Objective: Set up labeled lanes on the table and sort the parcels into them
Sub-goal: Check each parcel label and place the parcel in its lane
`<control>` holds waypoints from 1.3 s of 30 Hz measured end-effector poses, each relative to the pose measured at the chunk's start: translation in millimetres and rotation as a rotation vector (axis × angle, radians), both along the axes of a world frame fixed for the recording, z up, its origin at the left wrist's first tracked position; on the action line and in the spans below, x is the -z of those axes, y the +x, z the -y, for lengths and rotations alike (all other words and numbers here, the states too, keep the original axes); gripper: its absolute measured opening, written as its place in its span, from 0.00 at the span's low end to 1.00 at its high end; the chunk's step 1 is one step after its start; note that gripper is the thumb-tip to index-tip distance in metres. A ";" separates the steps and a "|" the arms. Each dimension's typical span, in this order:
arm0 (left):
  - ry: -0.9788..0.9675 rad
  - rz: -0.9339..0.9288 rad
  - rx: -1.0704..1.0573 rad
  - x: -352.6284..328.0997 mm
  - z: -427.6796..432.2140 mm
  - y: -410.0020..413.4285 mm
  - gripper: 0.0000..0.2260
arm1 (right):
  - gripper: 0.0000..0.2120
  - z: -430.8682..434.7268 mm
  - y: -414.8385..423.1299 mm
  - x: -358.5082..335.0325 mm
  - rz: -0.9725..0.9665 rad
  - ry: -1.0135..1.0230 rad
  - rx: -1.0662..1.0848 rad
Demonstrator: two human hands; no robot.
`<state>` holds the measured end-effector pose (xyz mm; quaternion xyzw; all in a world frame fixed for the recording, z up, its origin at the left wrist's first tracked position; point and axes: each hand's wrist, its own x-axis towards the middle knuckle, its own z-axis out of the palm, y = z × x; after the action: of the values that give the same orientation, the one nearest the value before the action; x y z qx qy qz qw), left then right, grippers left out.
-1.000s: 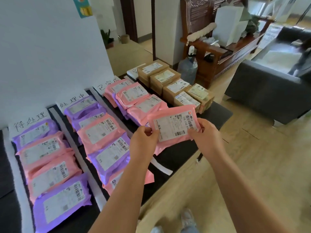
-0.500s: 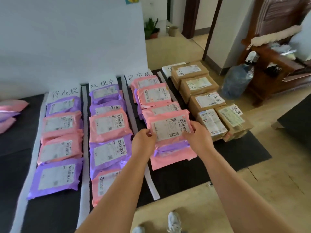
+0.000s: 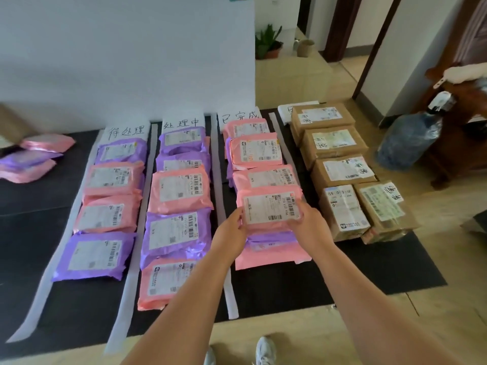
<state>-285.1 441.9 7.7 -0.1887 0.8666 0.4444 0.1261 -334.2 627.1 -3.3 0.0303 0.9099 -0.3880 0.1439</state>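
Note:
I hold a pink parcel [image 3: 268, 206] with a white shipping label over the third lane. My left hand [image 3: 232, 230] grips its left edge and my right hand [image 3: 307, 223] grips its right edge. It hovers just above a purple parcel [image 3: 271, 239] and a pink parcel [image 3: 274, 256] lying in that lane. White paper strips [image 3: 220, 196] divide the black mat [image 3: 342, 275] into lanes, each headed by a handwritten label [image 3: 241, 117]. Pink and purple parcels fill the first two lanes [image 3: 110, 177].
Several brown cardboard boxes [image 3: 340, 169] stand in the rightmost lane. Three loose parcels [image 3: 31, 159] lie at the far left. A water jug [image 3: 408, 138] and a wooden bench [image 3: 463, 106] stand to the right. My shoes [image 3: 264, 350] are at the mat's near edge.
Both hands have carried the pink parcel forward and down, closer to the parcels in the third lane. My view has swung left, from the sofa toward the lanes.

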 end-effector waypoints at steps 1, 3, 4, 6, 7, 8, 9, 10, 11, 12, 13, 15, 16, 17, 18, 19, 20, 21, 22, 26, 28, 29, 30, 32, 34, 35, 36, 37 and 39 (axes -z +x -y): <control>0.011 -0.010 -0.008 -1.0 -0.5 0.5 0.23 | 0.26 -0.6 -1.8 0.1 -0.009 0.002 -0.009; 0.027 -0.034 -0.018 -3.0 -2.3 1.4 0.23 | 0.24 -1.7 -4.3 -0.2 -0.033 0.010 -0.013; 0.029 -0.046 -0.016 -4.3 -3.0 1.6 0.23 | 0.23 -1.8 -5.0 -0.3 -0.047 0.008 -0.007; 0.021 -0.060 -0.005 -8.1 -4.0 2.1 0.22 | 0.22 -0.8 -5.8 -2.9 -0.079 0.012 -0.002; 0.012 -0.066 0.003 -9.9 -4.1 2.4 0.22 | 0.22 -0.3 -6.1 -4.3 -0.087 0.018 -0.002; 0.003 -0.070 0.011 -11.6 -4.4 3.2 0.23 | 0.22 0.1 -5.7 -5.9 -0.094 0.021 -0.002; -0.003 -0.072 0.015 -12.7 -4.9 4.0 0.23 | 0.23 0.2 -5.2 -6.2 -0.096 0.022 -0.001; -0.005 -0.074 0.016 -13.2 -5.4 5.4 0.23 | 0.23 0.3 -4.1 -7.5 -0.098 0.024 0.000; -0.008 -0.078 0.014 -12.6 -5.5 6.9 0.22 | 0.24 0.6 -3.0 -7.9 -0.097 0.024 0.002; -0.009 -0.081 0.009 -12.0 -5.5 8.4 0.22 | 0.24 1.1 -1.3 -8.5 -0.098 0.023 0.002; -0.011 -0.084 0.004 -10.6 -5.3 9.4 0.21 | 0.25 1.5 0.2 -8.3 -0.094 0.019 0.005; -0.010 -0.083 -0.004 -9.1 -6.1 12.3 0.21 | 0.25 2.0 2.9 -7.0 -0.084 0.014 0.006; -0.009 -0.081 -0.002 -8.8 -6.8 13.2 0.21 | 0.25 2.2 3.9 -6.6 -0.084 0.018 0.002; -0.019 -0.081 0.003 -8.6 -7.6 13.3 0.21 | 0.25 2.1 4.1 -5.8 -0.091 0.027 -0.004; -0.039 -0.081 0.006 -9.2 -8.3 12.3 0.21 | 0.25 1.7 3.5 -5.5 -0.104 0.037 -0.012; -0.060 -0.079 0.006 -9.4 -8.9 10.3 0.21 | 0.24 1.1 1.8 -4.6 -0.116 0.046 -0.019; -0.075 -0.078 0.006 -9.2 -9.3 8.3 0.21 | 0.24 0.7 -0.2 -4.4 -0.122 0.053 -0.026; -0.082 -0.079 0.010 -7.7 -9.7 6.0 0.21 | 0.24 0.0 -2.8 -3.6 -0.122 0.061 -0.033; -0.089 -0.079 0.017 -6.3 -10.2 4.5 0.21 | 0.24 -0.5 -4.8 -2.7 -0.118 0.070 -0.039; -0.129 -0.072 0.045 0.0 -12.0 3.7 0.21 | 0.24 -2.7 -8.1 2.5 -0.105 0.101 -0.071; -0.135 -0.068 0.046 0.9 -12.8 5.0 0.21 | 0.24 -4.3 -8.8 5.3 -0.101 0.110 -0.078; -0.143 -0.064 0.054 0.8 -12.9 5.1 0.21 | 0.24 -4.9 -9.3 6.2 -0.094 0.108 -0.080; -0.157 -0.055 0.072 0.5 -13.0 5.4 0.21 | 0.24 -5.5 -9.8 7.0 -0.086 0.100 -0.084; -0.181 -0.047 0.105 -0.2 -12.7 5.0 0.22 | 0.25 -6.1 -10.5 8.9 -0.075 0.083 -0.092; -0.181 -0.045 0.112 -1.8 -12.5 4.8 0.22 | 0.25 -6.2 -10.5 7.8 -0.073 0.082 -0.091; -0.174 -0.048 0.105 -2.6 -12.5 4.9 0.22 | 0.25 -6.1 -10.3 6.9 -0.076 0.082 -0.088; -0.165 -0.052 0.092 -3.8 -12.5 5.4 0.22 | 0.24 -6.3 -9.9 5.8 -0.082 0.078 -0.083; -0.158 -0.059 0.077 -4.5 -12.5 6.0 0.21 | 0.24 -6.5 -9.4 5.1 -0.085 0.076 -0.076; -0.159 -0.064 0.061 -5.0 -12.9 8.2 0.21 | 0.23 -7.4 -7.4 4.8 -0.089 0.084 -0.063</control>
<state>-277.0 454.8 12.8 -0.1573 0.9080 0.3762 0.0963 -341.5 634.5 -8.1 -0.0096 0.9313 -0.3457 0.1143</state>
